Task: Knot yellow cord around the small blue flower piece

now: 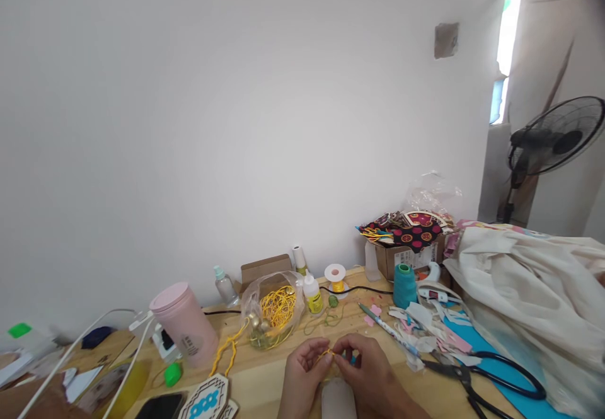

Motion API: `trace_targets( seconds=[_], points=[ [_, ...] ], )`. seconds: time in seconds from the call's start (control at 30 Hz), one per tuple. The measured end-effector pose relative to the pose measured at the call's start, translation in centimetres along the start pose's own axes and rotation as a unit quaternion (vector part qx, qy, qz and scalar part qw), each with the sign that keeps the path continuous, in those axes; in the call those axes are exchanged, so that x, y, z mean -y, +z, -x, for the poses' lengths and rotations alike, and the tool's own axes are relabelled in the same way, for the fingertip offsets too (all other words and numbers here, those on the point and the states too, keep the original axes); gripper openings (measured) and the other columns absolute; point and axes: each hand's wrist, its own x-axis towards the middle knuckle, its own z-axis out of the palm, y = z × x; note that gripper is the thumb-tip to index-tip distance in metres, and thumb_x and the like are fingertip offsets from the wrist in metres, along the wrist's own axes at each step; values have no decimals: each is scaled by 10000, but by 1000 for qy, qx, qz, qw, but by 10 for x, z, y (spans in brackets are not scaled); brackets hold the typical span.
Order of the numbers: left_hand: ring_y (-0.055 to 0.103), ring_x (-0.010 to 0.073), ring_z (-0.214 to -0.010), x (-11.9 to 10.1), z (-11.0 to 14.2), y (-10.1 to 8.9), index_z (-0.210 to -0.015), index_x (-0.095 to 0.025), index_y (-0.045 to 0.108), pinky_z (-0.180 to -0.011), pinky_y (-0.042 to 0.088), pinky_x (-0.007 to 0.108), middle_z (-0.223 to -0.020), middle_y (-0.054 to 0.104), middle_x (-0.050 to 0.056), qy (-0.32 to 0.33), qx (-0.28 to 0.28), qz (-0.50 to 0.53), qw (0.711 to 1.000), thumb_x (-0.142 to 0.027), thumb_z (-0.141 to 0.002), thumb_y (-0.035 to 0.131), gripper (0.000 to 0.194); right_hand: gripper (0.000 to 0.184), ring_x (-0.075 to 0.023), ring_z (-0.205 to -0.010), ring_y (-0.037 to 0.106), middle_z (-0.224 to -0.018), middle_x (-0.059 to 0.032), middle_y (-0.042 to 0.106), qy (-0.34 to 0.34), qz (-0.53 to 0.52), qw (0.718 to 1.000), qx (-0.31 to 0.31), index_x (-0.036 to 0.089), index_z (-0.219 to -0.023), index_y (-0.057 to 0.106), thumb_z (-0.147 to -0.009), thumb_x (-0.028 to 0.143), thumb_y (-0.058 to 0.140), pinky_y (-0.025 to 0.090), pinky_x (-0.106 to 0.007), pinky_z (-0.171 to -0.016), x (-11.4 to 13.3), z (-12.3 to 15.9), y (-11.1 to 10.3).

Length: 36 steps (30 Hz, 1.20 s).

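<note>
Close together over the wooden table, both hands meet at their fingertips. Thumb and fingers of my left hand (306,368) pinch a thin yellow cord (329,352). My right hand (366,365) grips the same cord from the other side, with a bit of blue showing by its fingers. Below and between the hands stands a pale grey rounded object (338,399), only partly in view. Behind them lies a clear plastic bag (250,296) with a tangle of yellow cord (278,307) and several gold beads. A glue bottle (312,294) stands beside the bag.
Black-handled scissors (466,375), a pen (390,329) and paper scraps lie to the right, near a teal thread spool (404,286). At left are a pink canister (184,324), a green cap (172,375), a dark phone (159,406) and a patterned wooden tag (205,399). A white wall rises behind.
</note>
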Motion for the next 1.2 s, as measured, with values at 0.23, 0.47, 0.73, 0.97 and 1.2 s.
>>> trace_targets(
  seconds=[0.23,0.47,0.73,0.97,1.2],
  points=[
    [567,171,-641,-5,6,8,-639,-140,652,-597,445,237,-642,648,49,19,15,-84,996,-213,-510,678,150,75,-107,-568,457,-573,12,500,13,-31,999,-5,161,-514,521,-570,143,474,327,-188,-489,1,-5,-1],
    [541,148,-573,-4,4,5,-619,-139,652,-527,421,215,-596,634,34,17,-6,-107,994,-247,-520,667,148,131,-86,-475,372,-487,38,383,51,-249,964,79,167,-428,409,-534,239,438,306,-197,-463,8,-11,-13],
    [563,154,-599,-4,-3,-3,-615,-138,656,-562,437,220,-612,655,35,19,-45,-63,997,-242,-481,693,173,187,-112,-485,399,-504,30,377,51,-259,964,36,184,-494,383,-605,332,399,343,-233,-483,2,-19,-30],
    [562,151,-567,0,-7,-3,-613,-133,654,-539,437,226,-590,651,29,27,-33,-62,997,-245,-481,692,178,171,-189,-841,467,-848,-49,548,-156,5,983,-94,201,-851,534,-707,252,455,342,-313,-763,12,-5,-34],
    [570,168,-605,0,-9,-2,-626,-137,659,-568,445,244,-615,658,40,37,-15,-72,997,-256,-481,688,190,242,-175,-829,488,-870,-45,581,-190,80,978,-30,210,-927,552,-716,312,493,357,-297,-745,11,1,-25]
  ],
)
